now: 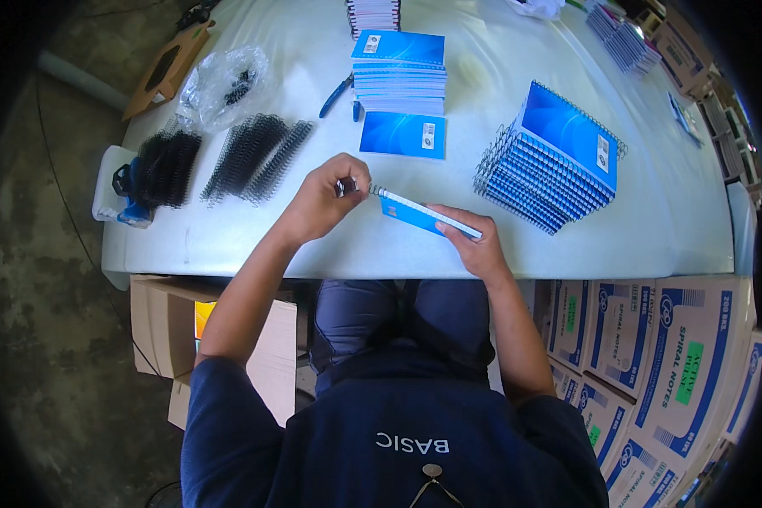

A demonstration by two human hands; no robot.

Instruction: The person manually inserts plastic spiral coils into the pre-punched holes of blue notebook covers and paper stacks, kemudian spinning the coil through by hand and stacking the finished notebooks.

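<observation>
Above the table's near edge, my right hand point(480, 247) grips a blue-covered notebook point(411, 218) by its right part, with the white page edge turned up. At the notebook's left end, my left hand point(323, 201) is closed, thumb and fingers pinching a dark spiral coil point(377, 191). A short run of the coil's loops shows between my fingers and the notebook's corner; the rest is hidden in my hand. Beyond my hands lie a loose blue notebook point(398, 135) and a stack of notebooks without visible coils point(398, 89). Blue-handled pliers point(337, 96) lie beside that stack.
Bundles of black coils point(250, 157) and a clear plastic bag point(220, 85) lie on the left. A tall stack of coil-bound blue notebooks point(559, 169) stands on the right. Cartons point(681, 364) are piled below right; an open carton point(161, 330) sits below left.
</observation>
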